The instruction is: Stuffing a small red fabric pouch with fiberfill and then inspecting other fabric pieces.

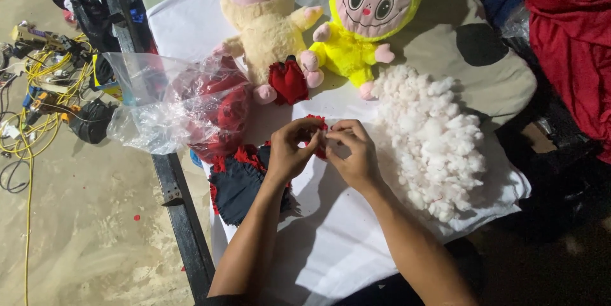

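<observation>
Both hands, left hand [289,150] and right hand [352,153], pinch red fabric piece [318,135]; stuffing pile [429,143] right, plastic bag [181,105] left.

Between our hands, the small red piece [318,135] is mostly covered by our left hand [289,150] and right hand [353,153], so we cannot tell its shape. The cream doll [267,22] loses its ears at the far edge, and the yellow doll [366,16] loses the top of its hood there too. Red things inside the clear plastic bag [168,105] blur behind its creases. The red cloth [573,32] runs off the right edge. Our left forearm hides part of the dark blue fabric [242,182].
</observation>
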